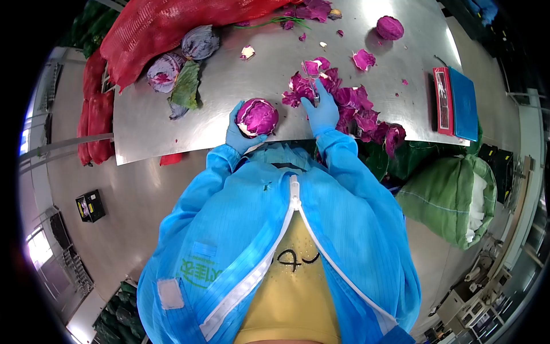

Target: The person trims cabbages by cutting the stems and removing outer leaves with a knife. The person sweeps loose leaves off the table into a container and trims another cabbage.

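My left hand (238,133), in a blue glove, is closed round the side and underside of a trimmed purple cabbage (259,117) near the front edge of the table. To its right, my gloved right hand (322,112) grips a slim knife (311,81), its narrow blade pointing away from me. Torn purple cabbage leaves (356,98) lie in a heap around and beside that hand. Farther back left rest two cabbages with dull outer leaves, one greyish (200,42) and one paler purple (165,73), with a green leaf (187,85) against them.
A large red mesh sack (166,34) covers the back left of the metal table (172,129). One peeled cabbage (389,27) sits at the back right, near scattered leaf scraps. A blue and red box (455,103) stands at the right edge. Below is a green sack (447,198).
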Action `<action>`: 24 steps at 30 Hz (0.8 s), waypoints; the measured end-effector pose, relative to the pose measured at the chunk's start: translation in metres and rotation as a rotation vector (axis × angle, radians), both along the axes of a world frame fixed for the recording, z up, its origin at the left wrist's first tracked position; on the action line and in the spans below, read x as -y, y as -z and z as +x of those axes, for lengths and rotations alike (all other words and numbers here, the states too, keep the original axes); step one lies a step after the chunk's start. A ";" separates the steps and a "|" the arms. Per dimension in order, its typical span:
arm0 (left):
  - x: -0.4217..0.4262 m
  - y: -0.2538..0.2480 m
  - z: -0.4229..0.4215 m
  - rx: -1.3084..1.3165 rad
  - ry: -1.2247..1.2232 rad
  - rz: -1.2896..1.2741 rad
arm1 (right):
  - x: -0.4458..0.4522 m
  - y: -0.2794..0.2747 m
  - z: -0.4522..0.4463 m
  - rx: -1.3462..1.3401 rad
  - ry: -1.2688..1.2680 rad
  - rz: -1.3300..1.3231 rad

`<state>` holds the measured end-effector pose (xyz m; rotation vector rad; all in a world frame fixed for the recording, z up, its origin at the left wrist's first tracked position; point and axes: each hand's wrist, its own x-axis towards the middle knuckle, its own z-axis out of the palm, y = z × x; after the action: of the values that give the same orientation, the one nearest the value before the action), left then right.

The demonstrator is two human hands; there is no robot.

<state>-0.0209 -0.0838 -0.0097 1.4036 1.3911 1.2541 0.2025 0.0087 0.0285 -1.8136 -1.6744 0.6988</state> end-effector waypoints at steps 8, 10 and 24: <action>-0.018 -0.005 -0.005 0.145 0.066 -0.179 | 0.015 -0.023 -0.034 -0.114 -0.779 0.134; -0.023 0.001 -0.010 0.085 0.071 -0.252 | 0.011 -0.021 -0.034 -0.130 -0.759 0.083; -0.033 -0.028 -0.004 -0.251 -0.012 -0.304 | 0.017 -0.011 -0.018 -0.048 -0.729 0.183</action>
<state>-0.0247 -0.0506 0.0186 1.3720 1.6818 0.8483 0.1843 -0.0082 0.0400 -1.0261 -2.2903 0.8294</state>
